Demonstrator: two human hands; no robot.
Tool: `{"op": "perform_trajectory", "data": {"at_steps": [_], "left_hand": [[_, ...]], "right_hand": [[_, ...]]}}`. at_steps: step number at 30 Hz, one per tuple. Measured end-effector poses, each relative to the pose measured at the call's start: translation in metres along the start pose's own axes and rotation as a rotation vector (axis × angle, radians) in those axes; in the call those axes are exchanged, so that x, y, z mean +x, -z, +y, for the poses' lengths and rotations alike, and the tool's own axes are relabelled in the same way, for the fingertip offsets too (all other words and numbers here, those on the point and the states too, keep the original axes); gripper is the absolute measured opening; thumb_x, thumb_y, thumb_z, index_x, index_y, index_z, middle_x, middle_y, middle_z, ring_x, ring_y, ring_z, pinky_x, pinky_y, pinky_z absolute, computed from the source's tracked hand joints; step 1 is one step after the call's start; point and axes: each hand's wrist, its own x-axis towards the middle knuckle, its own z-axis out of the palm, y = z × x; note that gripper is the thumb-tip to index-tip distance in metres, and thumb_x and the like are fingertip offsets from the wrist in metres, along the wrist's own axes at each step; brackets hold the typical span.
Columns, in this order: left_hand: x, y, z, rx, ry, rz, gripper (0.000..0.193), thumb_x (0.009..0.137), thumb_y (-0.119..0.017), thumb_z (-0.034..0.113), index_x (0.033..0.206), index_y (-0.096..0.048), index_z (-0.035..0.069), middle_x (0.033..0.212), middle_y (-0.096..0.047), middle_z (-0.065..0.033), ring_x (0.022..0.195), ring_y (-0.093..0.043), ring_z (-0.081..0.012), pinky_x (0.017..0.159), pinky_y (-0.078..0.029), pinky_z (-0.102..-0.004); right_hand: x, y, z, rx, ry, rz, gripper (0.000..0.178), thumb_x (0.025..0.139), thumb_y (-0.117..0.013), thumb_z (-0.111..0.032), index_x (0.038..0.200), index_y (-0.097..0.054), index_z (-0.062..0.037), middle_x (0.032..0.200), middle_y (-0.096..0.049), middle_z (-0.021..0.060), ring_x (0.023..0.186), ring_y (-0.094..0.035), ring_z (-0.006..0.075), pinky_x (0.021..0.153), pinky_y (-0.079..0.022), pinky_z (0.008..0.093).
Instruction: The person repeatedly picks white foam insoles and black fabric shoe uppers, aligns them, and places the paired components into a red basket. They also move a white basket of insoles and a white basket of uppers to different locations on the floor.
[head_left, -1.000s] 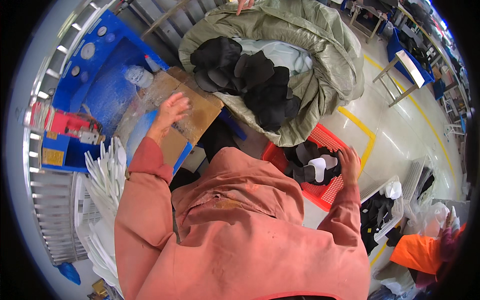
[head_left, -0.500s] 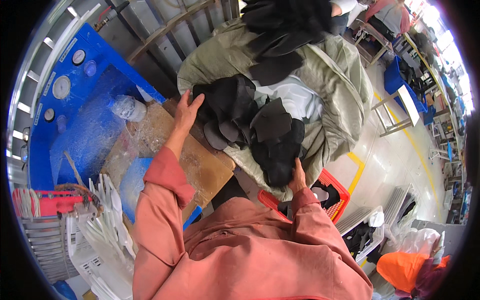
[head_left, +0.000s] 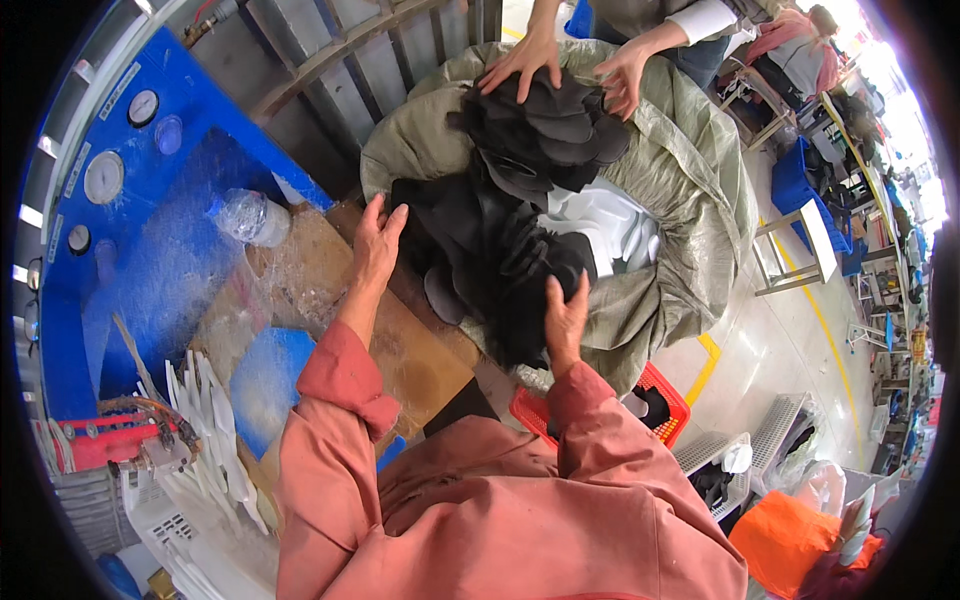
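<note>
A heap of thin black cut pieces (head_left: 480,230), soft and sheet-like, fills the near left part of a large grey-green woven sack (head_left: 690,220) with its mouth spread wide. White cut pieces (head_left: 605,225) show deeper in the sack. My left hand (head_left: 376,245) is at the heap's left edge, fingers extended and thumb apart. On the near right side of the heap is my right hand (head_left: 567,318), thumb and fingers spread; contact is hard to make out. Across the sack, another person's two hands (head_left: 525,65) are open over a black bunch (head_left: 550,125) at the far side.
Left of the sack, a brown board (head_left: 400,350) adjoins a blue machine housing (head_left: 75,330) with gauges and a plastic bottle (head_left: 255,218). White strips (head_left: 205,410) stand in a crate at lower left. A red basket (head_left: 665,405) sits below the sack, by white baskets (head_left: 740,490).
The other person's black bunch has come down onto the heap, and their hands now show open. My right hand has moved up and left; my left hand stays near the heap's left edge.
</note>
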Motion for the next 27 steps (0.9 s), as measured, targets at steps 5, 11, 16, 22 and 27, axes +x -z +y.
{"op": "perform_trajectory", "data": {"at_steps": [5,11,16,22,27], "left_hand": [[-0.046,0.015,0.013,0.13,-0.187,-0.005,0.071,0.098,-0.068,0.04,0.148,-0.045,-0.003,0.148,-0.05,-0.0252,0.134,-0.052,-0.0353,0.111,-0.042,-0.0415],[-0.16,0.031,0.057,0.1,-0.235,-0.159,0.06,0.101,-0.065,0.03,0.147,-0.046,-0.003,0.148,-0.05,-0.0245,0.137,-0.05,-0.0367,0.112,-0.041,-0.0445],[-0.278,0.052,0.07,0.07,-0.095,-0.294,0.06,0.099,-0.067,0.023,0.148,-0.045,-0.004,0.15,-0.049,-0.0223,0.139,-0.049,-0.0331,0.113,-0.041,-0.0433],[-0.386,0.072,0.049,-0.331,0.218,-0.32,0.061,0.098,-0.069,0.02,0.149,-0.044,-0.003,0.149,-0.05,-0.0208,0.134,-0.054,-0.0304,0.108,-0.046,-0.0407],[-0.418,0.094,0.035,-0.369,0.26,-0.393,0.066,0.099,-0.068,0.022,0.152,-0.038,-0.003,0.153,-0.046,-0.0217,0.14,-0.048,-0.0314,0.113,-0.041,-0.0406]], "right_hand": [[-0.016,-0.039,-0.013,-0.061,0.282,-0.116,0.057,0.098,-0.061,-0.007,0.15,-0.04,0.0024,0.141,-0.054,0.0265,0.132,-0.052,0.0391,0.112,-0.04,0.0406],[-0.036,-0.077,-0.002,-0.444,0.439,-0.2,0.07,0.09,-0.064,-0.005,0.154,-0.034,-0.0035,0.147,-0.044,0.0294,0.134,-0.044,0.0485,0.108,-0.041,0.0512],[-0.029,-0.075,0.01,-0.565,0.419,-0.2,0.08,0.087,-0.064,-0.004,0.158,-0.027,-0.0066,0.153,-0.037,0.0278,0.14,-0.037,0.0483,0.11,-0.039,0.054],[-0.03,-0.084,0.01,-0.696,0.309,-0.285,0.088,0.084,-0.067,-0.011,0.16,-0.023,-0.0068,0.153,-0.033,0.0329,0.143,-0.032,0.05,0.11,-0.04,0.0562],[-0.042,-0.047,-0.001,-0.487,0.46,-0.282,0.083,0.087,-0.071,-0.015,0.156,-0.029,0.0028,0.155,-0.032,0.0352,0.144,-0.032,0.0511,0.12,-0.029,0.0485]]}}
